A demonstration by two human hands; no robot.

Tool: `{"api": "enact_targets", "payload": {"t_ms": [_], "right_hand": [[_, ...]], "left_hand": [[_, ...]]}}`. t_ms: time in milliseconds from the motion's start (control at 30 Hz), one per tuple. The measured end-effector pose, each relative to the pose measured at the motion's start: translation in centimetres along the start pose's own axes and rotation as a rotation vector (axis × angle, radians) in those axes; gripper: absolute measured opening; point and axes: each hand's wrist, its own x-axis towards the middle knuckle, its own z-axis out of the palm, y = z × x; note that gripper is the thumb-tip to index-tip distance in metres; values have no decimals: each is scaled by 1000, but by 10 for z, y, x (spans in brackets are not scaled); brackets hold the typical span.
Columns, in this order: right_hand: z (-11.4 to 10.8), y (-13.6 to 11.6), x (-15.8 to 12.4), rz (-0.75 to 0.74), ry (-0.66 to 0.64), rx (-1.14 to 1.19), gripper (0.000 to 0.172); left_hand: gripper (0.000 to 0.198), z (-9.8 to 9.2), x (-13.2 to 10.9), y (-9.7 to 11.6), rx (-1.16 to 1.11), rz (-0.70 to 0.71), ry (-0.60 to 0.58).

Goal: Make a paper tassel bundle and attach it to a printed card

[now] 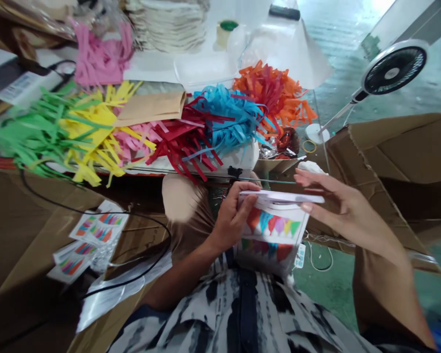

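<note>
A printed packet (pixel 275 224) with rows of colourful pennant or tassel pictures is upright in front of my shirt. Its top edge is a white folded strip (pixel 282 196). My left hand (pixel 235 215) grips the packet's upper left corner, thumb on the near side and fingers behind. At the other end, my right hand (pixel 334 198) has its fingers stretched out above the strip, apart from the thumb. That thumb touches the packet's upper right corner. The packet's lower part looks like blurred clear plastic.
Fringed bundles in green (pixel 33 130), yellow (pixel 91 127), dark red (pixel 183 137), blue (pixel 230 117) and orange (pixel 279 93) lie along the table edge. A fan (pixel 393 73) stands right. Open cardboard boxes (pixel 407 152) flank me. Printed packets (pixel 99 225) lie lower left, beside a black cable (pixel 132 214).
</note>
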Motion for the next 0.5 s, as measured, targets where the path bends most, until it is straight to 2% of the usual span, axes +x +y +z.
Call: {"api": "enact_targets", "payload": {"t_ms": [67,167,233,300,400,500], "right_hand": [[13,10,-10,84,61,100,66],[35,20,-18,120,157,242,59],[43,22,-19,105,165,255,58],[44,23,-19,86,149,204,64],[43,21,-19,69,101,157,73],[48,18,-21,65,139,243,79]], "left_hand": [[31,0,-1,-5,-29,-32,75],[28,1,-1,-11,-38,-9,125],[24,-1,0,-13,-3,55,139],[20,-7,4,-13,11,120,111],[22,-19,11,-7,-24,147,-9],[26,-25,18,1,-21,144,-79]]}}
